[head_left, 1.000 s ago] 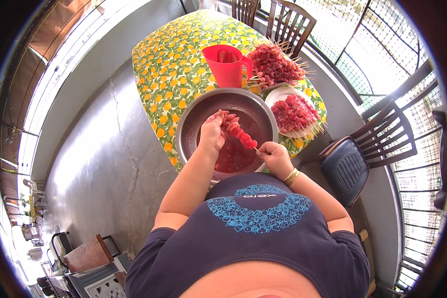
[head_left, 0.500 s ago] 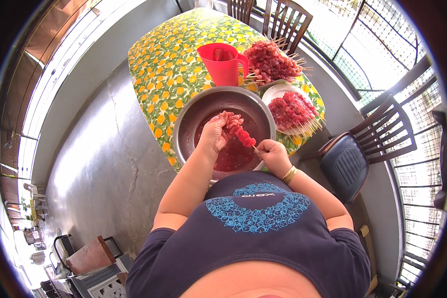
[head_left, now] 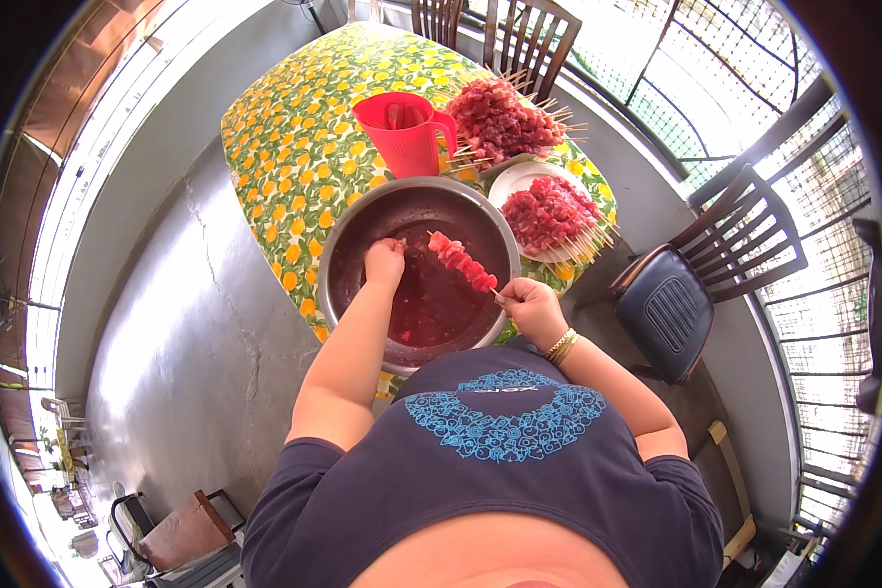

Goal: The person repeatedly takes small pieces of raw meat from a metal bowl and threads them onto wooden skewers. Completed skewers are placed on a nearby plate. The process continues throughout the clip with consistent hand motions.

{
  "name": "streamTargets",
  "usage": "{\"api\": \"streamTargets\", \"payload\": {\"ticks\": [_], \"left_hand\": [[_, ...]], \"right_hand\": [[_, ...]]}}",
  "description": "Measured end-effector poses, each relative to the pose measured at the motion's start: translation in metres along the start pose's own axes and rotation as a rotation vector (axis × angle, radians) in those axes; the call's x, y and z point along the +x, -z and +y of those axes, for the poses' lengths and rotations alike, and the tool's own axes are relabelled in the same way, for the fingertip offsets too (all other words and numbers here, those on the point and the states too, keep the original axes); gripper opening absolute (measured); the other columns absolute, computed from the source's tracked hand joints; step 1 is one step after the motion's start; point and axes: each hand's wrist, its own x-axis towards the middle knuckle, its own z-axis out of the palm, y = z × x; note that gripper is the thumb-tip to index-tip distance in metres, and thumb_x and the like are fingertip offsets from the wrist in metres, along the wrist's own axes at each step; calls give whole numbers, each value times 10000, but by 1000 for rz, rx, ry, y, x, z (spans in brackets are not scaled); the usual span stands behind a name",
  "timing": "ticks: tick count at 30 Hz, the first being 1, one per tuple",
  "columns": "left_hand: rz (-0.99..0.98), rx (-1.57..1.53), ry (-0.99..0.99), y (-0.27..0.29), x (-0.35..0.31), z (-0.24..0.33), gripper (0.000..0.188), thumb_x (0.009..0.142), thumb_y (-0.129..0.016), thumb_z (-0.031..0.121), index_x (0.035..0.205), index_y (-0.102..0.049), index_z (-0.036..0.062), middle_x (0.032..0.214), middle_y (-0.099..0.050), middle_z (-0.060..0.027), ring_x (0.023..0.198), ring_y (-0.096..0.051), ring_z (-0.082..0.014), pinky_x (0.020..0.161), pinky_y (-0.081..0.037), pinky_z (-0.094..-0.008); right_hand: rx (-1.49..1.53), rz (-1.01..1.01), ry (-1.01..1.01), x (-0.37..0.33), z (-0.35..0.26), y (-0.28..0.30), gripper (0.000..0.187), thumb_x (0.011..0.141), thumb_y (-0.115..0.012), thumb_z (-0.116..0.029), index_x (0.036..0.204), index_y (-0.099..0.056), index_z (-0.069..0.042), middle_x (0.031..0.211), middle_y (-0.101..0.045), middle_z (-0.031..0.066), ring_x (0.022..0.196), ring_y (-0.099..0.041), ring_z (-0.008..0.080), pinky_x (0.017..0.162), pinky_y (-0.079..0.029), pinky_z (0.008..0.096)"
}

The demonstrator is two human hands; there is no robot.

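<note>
My right hand, with gold bracelets at its wrist, pinches the bare end of a meat skewer. Red meat pieces are threaded along that stick, which slants up and left over a large metal basin. Dark red liquid with small bits lies in the basin. Inside the basin's left part, my left hand is apart from the skewer, its fingers closed; whatever they hold is hidden. Right of the basin, a white plate bears several skewers of raw meat.
A larger heap of meat skewers lies behind the plate. Left of it stands a red pitcher with something inside. The table has a lemon-patterned cover. A dark chair stands at right, and more chairs at the far side.
My left hand has let go of the meat on the skewer and moved left, down into the basin. The right hand still holds the stick. The view has shifted slightly.
</note>
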Motion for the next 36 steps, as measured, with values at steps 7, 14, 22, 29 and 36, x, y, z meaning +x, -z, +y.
{"api": "streamTargets", "payload": {"ticks": [7, 14, 22, 29, 36], "left_hand": [[-43, 537, -393, -72, -11, 57, 340, 855, -643, 243, 1171, -683, 124, 1153, -637, -181, 1115, -598, -392, 959, -502, -467], [-603, 641, -506, -101, -68, 49, 379, 859, -577, 51, 1230, -653, 76, 1115, -687, -232, 1009, -681, -370, 877, -539, -427], [-686, -12, 20, 11, -68, 17, 184, 911, -687, 146, 1049, -709, 25, 892, -724, -111, 661, -697, -215, 665, -559, -357], [-269, -402, 55, 47, -56, 7, 121, 969, -652, 149, 1025, -719, 66, 1015, -741, -40, 928, -681, -155, 875, -505, -297], [-434, -1238, 329, 70, -75, 43, 211, 1013, -595, 282, 1130, -646, 114, 1102, -735, -84, 1001, -699, -199, 853, -546, -365]], "right_hand": [[55, 81, 7, -12, 7, 8, 79, 875, -723, -61, 843, -688, 2, 677, -651, 24, 602, -551, 76, 573, -466, 267], [199, 63, -30, -8, 19, 11, 80, 890, -710, -48, 840, -683, 8, 662, -623, -5, 592, -527, 55, 549, -438, 243], [194, -22, -30, 0, 2, 4, 95, 902, -710, -56, 834, -673, -1, 701, -613, -25, 623, -508, 45, 560, -413, 232], [193, -62, -9, 12, -3, 0, 85, 908, -701, -49, 843, -672, -2, 703, -610, -28, 623, -501, 43, 557, -405, 226], [-8, -129, 77, 7, -6, -10, 97, 875, -729, -77, 826, -679, -10, 661, -603, 5, 612, -518, 72, 577, -445, 262]]}}
